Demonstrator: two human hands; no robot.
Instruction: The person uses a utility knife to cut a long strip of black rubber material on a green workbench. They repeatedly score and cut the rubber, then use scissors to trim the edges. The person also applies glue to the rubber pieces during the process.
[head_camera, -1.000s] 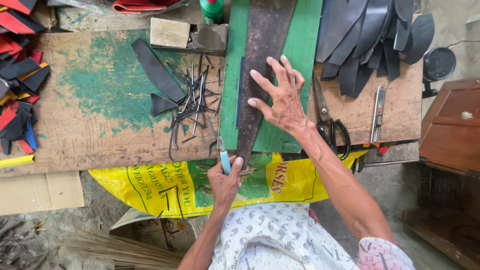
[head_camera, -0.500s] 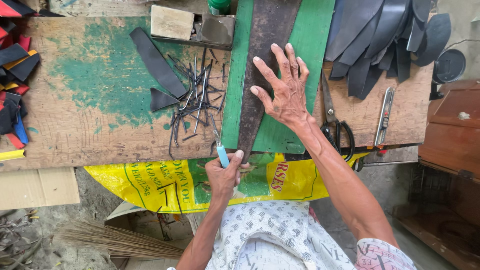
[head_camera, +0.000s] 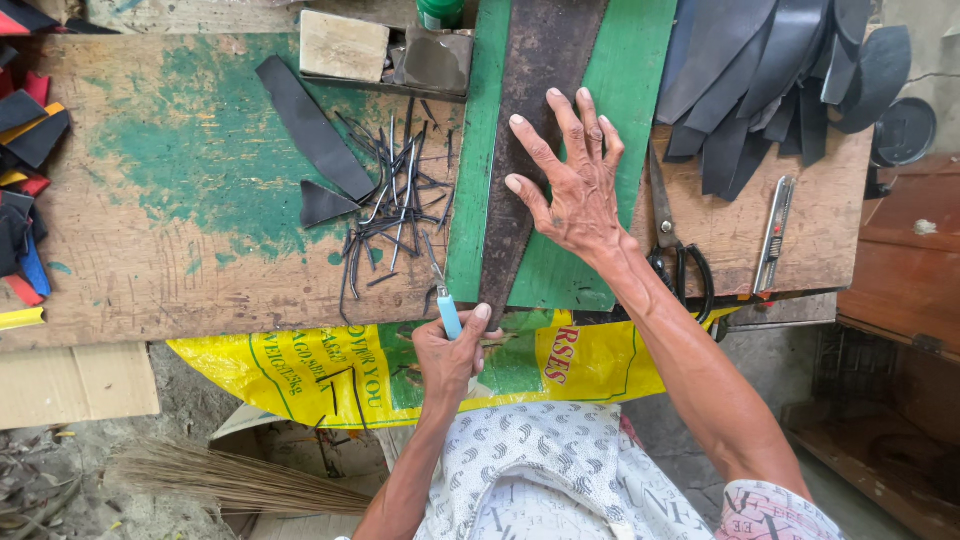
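Left hand (head_camera: 452, 352) gripping the blue-handled knife (head_camera: 447, 310) has pulled back off the bench (head_camera: 180, 270), right hand (head_camera: 572, 190) fingers still spread flat on the dark strip (head_camera: 540, 60).

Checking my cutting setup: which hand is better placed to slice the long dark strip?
Probably the left hand: it grips the blue-handled knife at the near end of the long dark strip; the right hand lies flat, pinning it.

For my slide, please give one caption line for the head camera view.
Right hand presses a dark strip flat on a green mat; left hand holds a blue-handled knife at its edge.
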